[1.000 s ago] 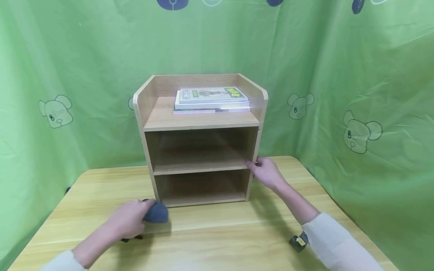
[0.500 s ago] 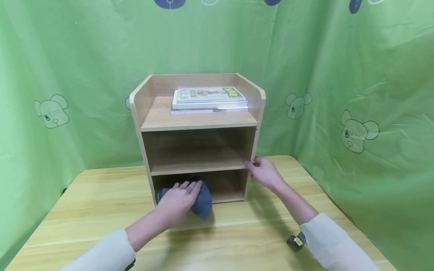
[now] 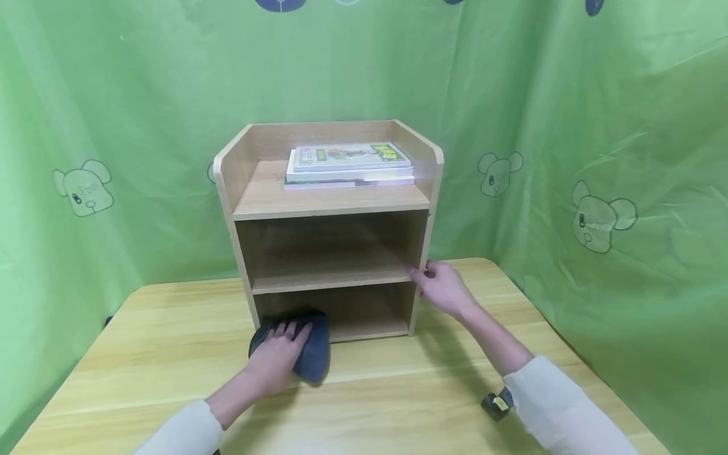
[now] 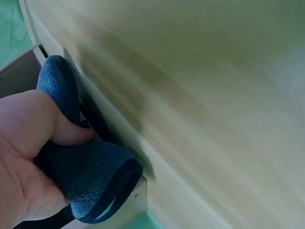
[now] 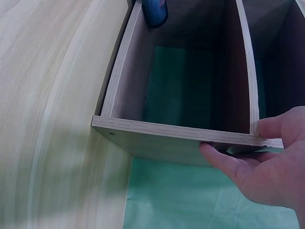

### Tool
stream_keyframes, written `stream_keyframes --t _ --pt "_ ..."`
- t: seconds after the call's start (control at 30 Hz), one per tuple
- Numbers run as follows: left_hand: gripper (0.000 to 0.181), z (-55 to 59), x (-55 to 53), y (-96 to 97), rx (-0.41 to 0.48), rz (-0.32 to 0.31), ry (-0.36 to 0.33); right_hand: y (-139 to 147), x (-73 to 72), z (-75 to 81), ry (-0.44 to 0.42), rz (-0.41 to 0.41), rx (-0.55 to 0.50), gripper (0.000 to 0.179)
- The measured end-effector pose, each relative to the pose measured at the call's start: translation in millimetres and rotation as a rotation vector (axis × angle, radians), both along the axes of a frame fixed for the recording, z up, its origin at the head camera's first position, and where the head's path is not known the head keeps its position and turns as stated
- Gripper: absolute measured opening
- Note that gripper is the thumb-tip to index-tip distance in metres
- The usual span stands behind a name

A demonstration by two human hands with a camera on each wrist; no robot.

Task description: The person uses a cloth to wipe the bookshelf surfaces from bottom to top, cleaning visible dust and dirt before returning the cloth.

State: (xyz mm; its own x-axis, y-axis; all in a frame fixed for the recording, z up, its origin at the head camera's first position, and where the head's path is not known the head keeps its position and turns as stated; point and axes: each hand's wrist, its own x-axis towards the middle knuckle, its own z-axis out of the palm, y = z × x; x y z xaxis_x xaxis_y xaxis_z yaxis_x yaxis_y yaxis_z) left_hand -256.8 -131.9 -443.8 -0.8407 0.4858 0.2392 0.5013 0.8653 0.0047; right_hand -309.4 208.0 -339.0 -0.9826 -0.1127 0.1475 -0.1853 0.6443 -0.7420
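Observation:
A dark blue cloth (image 3: 316, 354) is bunched under my left hand (image 3: 272, 365) at the lower left front of a small wooden shelf (image 3: 330, 212). The left wrist view shows the thumb pressed into a fold of this cloth (image 4: 95, 176), against the bottom board where it meets the table. On the other side, my right hand (image 3: 446, 291) grips the shelf's right side panel at the height of the middle board. Its thumb lies at the front edge and its fingers are on the outer face, as the right wrist view shows.
Several books (image 3: 348, 167) lie stacked on the shelf's top board. The shelf stands on a light wooden table (image 3: 392, 404). Green curtains (image 3: 142, 82) with mouse drawings hang behind and to the sides. A black strap device (image 3: 496, 406) hangs at the right sleeve.
My left hand has carried the cloth from the table at left to the lower compartment's front, then slightly back left along its edge. The right hand keeps its grip on the side panel.

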Motion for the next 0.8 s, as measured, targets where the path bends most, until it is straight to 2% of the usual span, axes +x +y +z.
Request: stream_keyframes --t 0.13,0.2,0.43,0.63,0.8 --pt "0.083 -2.4 -0.2 2.1 0.109 0.018 -0.072 0 0.9 0.8 0.003 0.000 -0.005 0.044" --pt "0.084 -3.2 -0.1 4.5 0.133 0.033 -0.095 0 1.3 0.5 0.000 -0.002 -0.007 0.043" --pt "0.086 -8.2 -4.3 21.6 0.154 0.121 -0.088 -1 1.7 0.0 -0.007 -0.007 -0.012 0.045" --pt "0.091 -4.5 -8.3 58.2 0.137 0.194 -0.178 -2 1.8 0.4 -0.011 -0.002 -0.017 0.044" --pt "0.092 -1.5 -14.0 101.5 0.124 0.182 -0.232 -2 1.6 -0.8 -0.007 -0.012 -0.023 0.047"
